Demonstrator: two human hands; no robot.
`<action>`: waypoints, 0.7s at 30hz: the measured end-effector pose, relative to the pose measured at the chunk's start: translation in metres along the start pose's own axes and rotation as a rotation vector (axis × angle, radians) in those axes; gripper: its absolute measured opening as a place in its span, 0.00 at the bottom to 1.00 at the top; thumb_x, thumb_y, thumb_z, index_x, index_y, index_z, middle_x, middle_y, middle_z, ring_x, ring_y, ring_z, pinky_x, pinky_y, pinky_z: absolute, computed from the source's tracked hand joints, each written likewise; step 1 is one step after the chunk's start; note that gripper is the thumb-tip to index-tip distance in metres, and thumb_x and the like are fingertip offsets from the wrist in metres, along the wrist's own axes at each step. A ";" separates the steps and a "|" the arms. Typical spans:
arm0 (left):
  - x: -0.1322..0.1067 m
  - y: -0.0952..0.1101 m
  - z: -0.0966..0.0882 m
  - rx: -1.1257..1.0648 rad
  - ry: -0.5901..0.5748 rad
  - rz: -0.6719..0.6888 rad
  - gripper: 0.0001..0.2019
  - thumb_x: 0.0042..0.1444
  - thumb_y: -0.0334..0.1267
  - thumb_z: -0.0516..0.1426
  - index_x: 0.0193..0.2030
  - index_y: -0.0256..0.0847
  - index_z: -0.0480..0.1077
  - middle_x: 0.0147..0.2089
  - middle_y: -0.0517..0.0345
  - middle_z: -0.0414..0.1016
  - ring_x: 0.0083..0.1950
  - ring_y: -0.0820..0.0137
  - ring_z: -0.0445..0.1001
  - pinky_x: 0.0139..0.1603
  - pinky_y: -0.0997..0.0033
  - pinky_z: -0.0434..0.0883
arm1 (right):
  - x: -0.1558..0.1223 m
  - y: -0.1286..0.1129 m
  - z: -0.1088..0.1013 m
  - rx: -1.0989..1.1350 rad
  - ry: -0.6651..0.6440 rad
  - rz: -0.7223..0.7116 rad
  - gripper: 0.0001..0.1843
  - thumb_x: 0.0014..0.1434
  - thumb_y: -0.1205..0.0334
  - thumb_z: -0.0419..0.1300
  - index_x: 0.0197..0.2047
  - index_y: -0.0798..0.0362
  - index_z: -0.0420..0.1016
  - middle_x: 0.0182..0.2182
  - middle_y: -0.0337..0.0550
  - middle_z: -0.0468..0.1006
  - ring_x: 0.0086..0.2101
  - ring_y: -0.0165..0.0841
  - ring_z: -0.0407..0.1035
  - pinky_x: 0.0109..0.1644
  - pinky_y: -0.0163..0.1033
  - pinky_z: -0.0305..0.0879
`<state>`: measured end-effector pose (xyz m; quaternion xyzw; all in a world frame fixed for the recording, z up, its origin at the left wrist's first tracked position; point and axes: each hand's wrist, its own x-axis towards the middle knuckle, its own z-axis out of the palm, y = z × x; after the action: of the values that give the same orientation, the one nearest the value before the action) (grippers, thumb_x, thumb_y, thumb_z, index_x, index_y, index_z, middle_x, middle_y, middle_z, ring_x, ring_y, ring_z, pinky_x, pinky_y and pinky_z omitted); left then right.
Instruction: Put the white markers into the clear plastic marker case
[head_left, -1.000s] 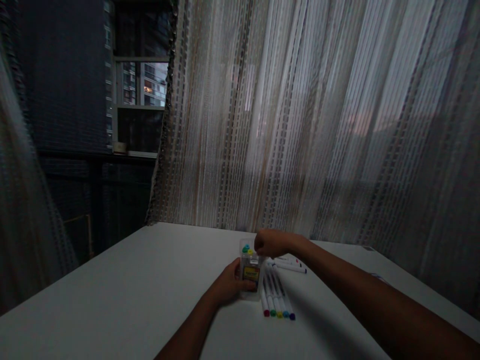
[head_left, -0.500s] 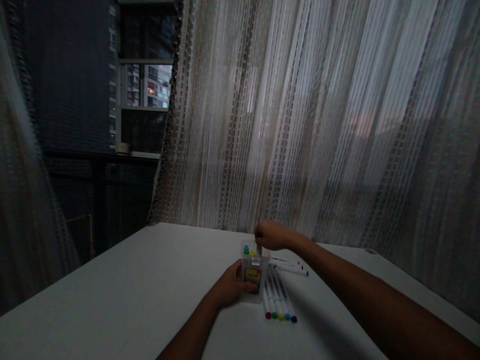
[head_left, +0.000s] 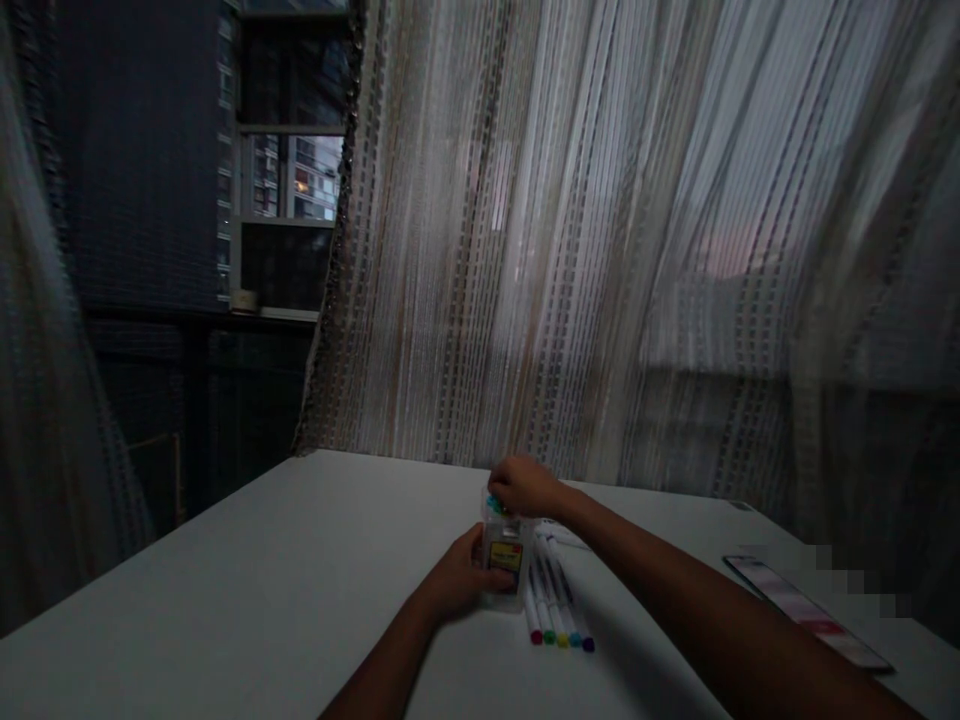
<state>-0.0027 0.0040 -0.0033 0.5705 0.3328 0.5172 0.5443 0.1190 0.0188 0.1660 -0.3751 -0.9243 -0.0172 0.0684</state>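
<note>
A clear plastic case (head_left: 517, 595) with a yellow-and-dark label stands upright on the white table. My left hand (head_left: 461, 570) is wrapped round its left side, thumb across the front. Over the case's open top, my right hand (head_left: 525, 485) has its fingers curled and pinched at a teal-capped marker (head_left: 493, 503); the fingertips are partly hidden. Just right of the case, several white markers (head_left: 555, 600) lie side by side, their red, green, yellow, blue and purple ends toward me. Behind them another white marker (head_left: 574, 538) is mostly covered by my right forearm.
A flat, phone-like slab (head_left: 810, 615) with a pinkish surface lies on the table (head_left: 247, 600) at the right, beyond my right forearm. Sheer curtains (head_left: 570, 250) hang behind the table's far edge. A window (head_left: 292, 175) shows at the left.
My right hand has shifted left across the case's top, to the teal cap. The forearm has swung left, and the phone-like slab now shows. My left hand keeps its hold.
</note>
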 end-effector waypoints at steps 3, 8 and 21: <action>0.000 0.001 -0.001 0.066 0.017 0.019 0.29 0.34 0.30 0.68 0.46 0.34 0.66 0.45 0.45 0.75 0.44 0.59 0.73 0.46 0.59 0.69 | -0.001 -0.001 0.007 -0.026 -0.033 -0.034 0.16 0.57 0.65 0.49 0.35 0.60 0.78 0.33 0.52 0.79 0.33 0.33 0.71 0.34 0.32 0.57; -0.001 0.004 0.001 0.044 0.002 0.025 0.29 0.34 0.31 0.68 0.46 0.35 0.66 0.45 0.45 0.74 0.44 0.60 0.74 0.47 0.60 0.68 | -0.001 0.003 0.005 0.094 -0.013 0.002 0.17 0.58 0.66 0.47 0.35 0.60 0.77 0.34 0.49 0.79 0.31 0.30 0.70 0.33 0.31 0.57; 0.000 -0.001 0.002 -0.016 -0.005 0.044 0.29 0.34 0.29 0.68 0.46 0.34 0.66 0.46 0.44 0.75 0.46 0.59 0.74 0.47 0.60 0.70 | -0.026 0.010 -0.024 -0.088 -0.157 -0.050 0.13 0.51 0.68 0.51 0.32 0.60 0.78 0.25 0.45 0.76 0.23 0.27 0.64 0.26 0.31 0.52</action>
<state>-0.0003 0.0032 -0.0038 0.5746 0.3144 0.5302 0.5384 0.1469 0.0063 0.1857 -0.3545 -0.9343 -0.0299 -0.0213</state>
